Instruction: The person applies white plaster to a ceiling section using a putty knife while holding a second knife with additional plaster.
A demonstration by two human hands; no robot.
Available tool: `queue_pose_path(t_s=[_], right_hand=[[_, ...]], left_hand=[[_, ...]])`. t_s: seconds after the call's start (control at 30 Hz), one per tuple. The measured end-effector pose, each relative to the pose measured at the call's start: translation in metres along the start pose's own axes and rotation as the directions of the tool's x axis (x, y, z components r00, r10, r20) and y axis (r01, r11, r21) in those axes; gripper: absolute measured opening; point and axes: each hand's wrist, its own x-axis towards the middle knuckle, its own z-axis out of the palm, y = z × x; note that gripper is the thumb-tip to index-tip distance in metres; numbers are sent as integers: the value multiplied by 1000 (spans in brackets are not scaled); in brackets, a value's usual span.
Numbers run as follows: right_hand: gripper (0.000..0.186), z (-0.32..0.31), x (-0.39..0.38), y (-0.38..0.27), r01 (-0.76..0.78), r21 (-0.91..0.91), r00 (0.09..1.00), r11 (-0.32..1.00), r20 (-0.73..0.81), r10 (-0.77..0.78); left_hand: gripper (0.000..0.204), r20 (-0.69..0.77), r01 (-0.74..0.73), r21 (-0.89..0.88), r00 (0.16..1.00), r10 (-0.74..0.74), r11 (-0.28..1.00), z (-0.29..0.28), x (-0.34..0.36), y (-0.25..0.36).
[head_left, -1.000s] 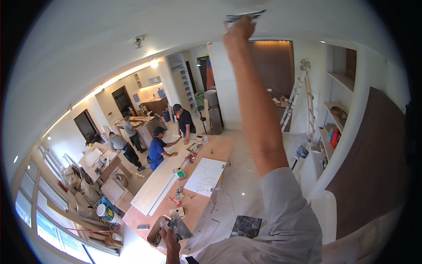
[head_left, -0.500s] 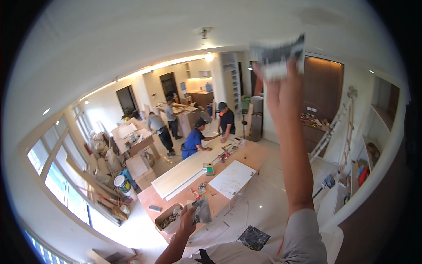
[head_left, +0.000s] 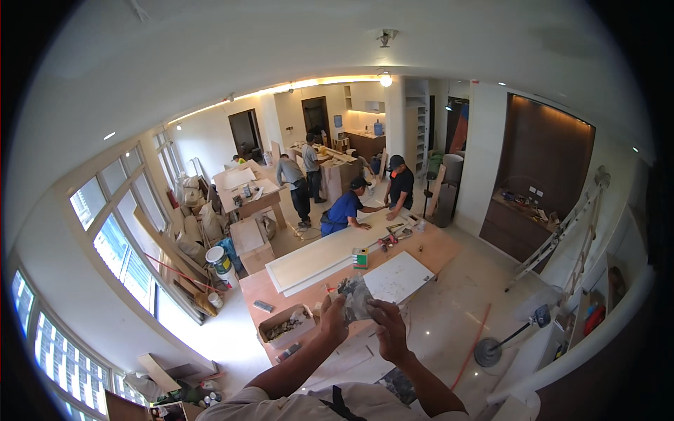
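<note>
In front of me, above the work table, my two hands are close together. My left hand (head_left: 335, 317) grips a putty knife with a broad blade (head_left: 351, 288) smeared dark and light grey. My right hand (head_left: 388, 327) is closed on a second putty knife (head_left: 360, 309), its pale blade against or overlapping the first one. Where the two blades meet, I cannot tell exactly how they touch. Both handles are mostly hidden by my fingers.
Below lies a plywood table (head_left: 254, 290) with long pale boards (head_left: 316, 261), a white stained panel (head_left: 399, 276), a green can (head_left: 360, 258) and a box of small pieces (head_left: 286, 328). Two people (head_left: 344, 210) work at its far side. A ladder (head_left: 562, 235) leans at the right.
My right hand has come down from the ceiling with its putty knife to meet the one in my left hand. The view has turned left and tilted down a little.
</note>
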Motion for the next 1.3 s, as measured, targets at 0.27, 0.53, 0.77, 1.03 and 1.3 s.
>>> queue_pose_path(t_s=[0.27,0.53,0.77,1.03,1.3], right_hand=[[33,-30,-22,6,67,-450,977,891,209,32],[50,0,-44,27,-464,386,865,798,0,502],[43,-5,-93,40,-232,-311,950,922,129,283],[62,-27,-162,107,-730,610,406,309,23,913],[54,-62,-181,116,-493,860,249,136,-11,968]], left_hand=[[16,39,25,-72,999,-22,997,-14,-7,9],[21,-24,-151,8,988,151,989,-34,0,-27],[27,93,-216,165,975,203,962,-29,-18,-5],[24,6,-49,127,999,49,991,-37,-31,-5],[22,107,91,182,988,-112,979,-42,-30,-38]])
